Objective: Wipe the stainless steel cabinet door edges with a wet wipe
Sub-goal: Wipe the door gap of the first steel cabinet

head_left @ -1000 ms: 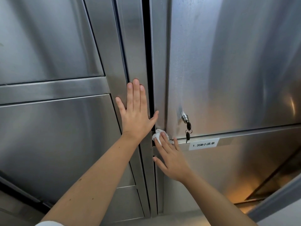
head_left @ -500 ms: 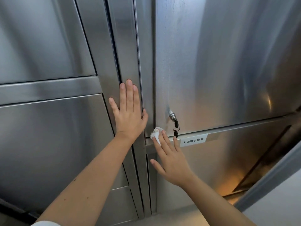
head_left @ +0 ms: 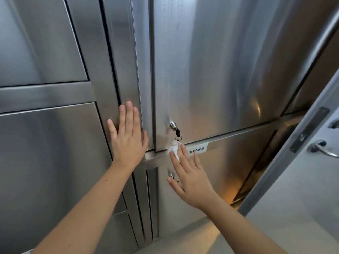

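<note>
L hand [head_left: 128, 142] on vert. post [head_left: 122, 52], left of upper door [head_left: 220, 70]; R hand [head_left: 190, 182] on wipe [head_left: 174, 149] on rail [head_left: 238, 138], below key [head_left: 177, 133]; label [head_left: 198, 149] just right.

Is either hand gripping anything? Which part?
Nothing is gripped. The right hand presses the wipe against the rail under straight fingertips, covering its lower part. The left hand lies flat on the post.

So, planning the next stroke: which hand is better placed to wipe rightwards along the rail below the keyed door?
Right. The right hand presses the wet wipe on that rail just below the key; the left hand lies flat and empty on the neighbouring panel.
</note>
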Motion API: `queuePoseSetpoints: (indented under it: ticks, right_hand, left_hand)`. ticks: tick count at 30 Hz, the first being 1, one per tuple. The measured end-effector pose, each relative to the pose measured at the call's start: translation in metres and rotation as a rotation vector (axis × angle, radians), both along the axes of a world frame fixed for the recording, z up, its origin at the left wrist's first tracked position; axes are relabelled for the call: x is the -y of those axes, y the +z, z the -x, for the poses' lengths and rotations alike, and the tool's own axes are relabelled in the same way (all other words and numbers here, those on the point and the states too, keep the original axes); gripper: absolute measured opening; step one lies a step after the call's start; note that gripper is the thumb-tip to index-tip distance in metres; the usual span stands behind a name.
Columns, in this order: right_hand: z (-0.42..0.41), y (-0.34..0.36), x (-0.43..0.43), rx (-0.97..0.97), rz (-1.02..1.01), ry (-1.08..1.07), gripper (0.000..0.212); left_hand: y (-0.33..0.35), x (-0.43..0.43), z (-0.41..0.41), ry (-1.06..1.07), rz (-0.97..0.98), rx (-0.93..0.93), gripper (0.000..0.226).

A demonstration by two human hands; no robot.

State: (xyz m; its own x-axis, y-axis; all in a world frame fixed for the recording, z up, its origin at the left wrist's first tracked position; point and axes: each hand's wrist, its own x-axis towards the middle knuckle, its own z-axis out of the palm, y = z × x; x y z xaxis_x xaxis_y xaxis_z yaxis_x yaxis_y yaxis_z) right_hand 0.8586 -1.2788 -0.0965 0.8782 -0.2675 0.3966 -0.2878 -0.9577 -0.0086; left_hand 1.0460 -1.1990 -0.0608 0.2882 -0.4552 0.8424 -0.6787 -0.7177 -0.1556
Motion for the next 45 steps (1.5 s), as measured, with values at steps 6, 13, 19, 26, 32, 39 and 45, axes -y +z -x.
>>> queuePoseSetpoints:
  ticks: [6,13,19,26,32,39,45]
  right_hand:
    - [0.002,-0.015,0.006,-0.087,-0.077,-0.022,0.063]
    - [-0.018,-0.034,0.023,-0.096,-0.164,0.051,0.063]
    - [-0.042,-0.057,0.034,-0.129,-0.204,0.162,0.064]
    - [-0.065,-0.086,0.045,-0.048,-0.18,0.259,0.064]
    - [-0.077,-0.111,0.047,0.22,-0.038,0.258,0.061]
    - [-0.09,-0.131,0.055,0.377,0.118,0.264,0.061]
    - [-0.108,-0.146,0.068,0.506,0.251,0.277,0.063]
  left_hand:
    - [-0.019,-0.013,0.009,-0.02,-0.074,-0.088,0.066]
    - [-0.038,-0.027,0.018,-0.042,-0.132,-0.174,0.064]
    - [-0.053,-0.023,0.024,0.046,-0.158,-0.186,0.065]
    - [-0.096,-0.016,0.029,0.1,-0.151,-0.222,0.063]
    - [-0.138,-0.009,0.023,0.029,-0.04,-0.222,0.066]
    - [-0.164,0.003,0.004,-0.055,0.097,-0.119,0.065]
    - [-0.186,0.008,-0.008,-0.123,0.186,0.015,0.062]
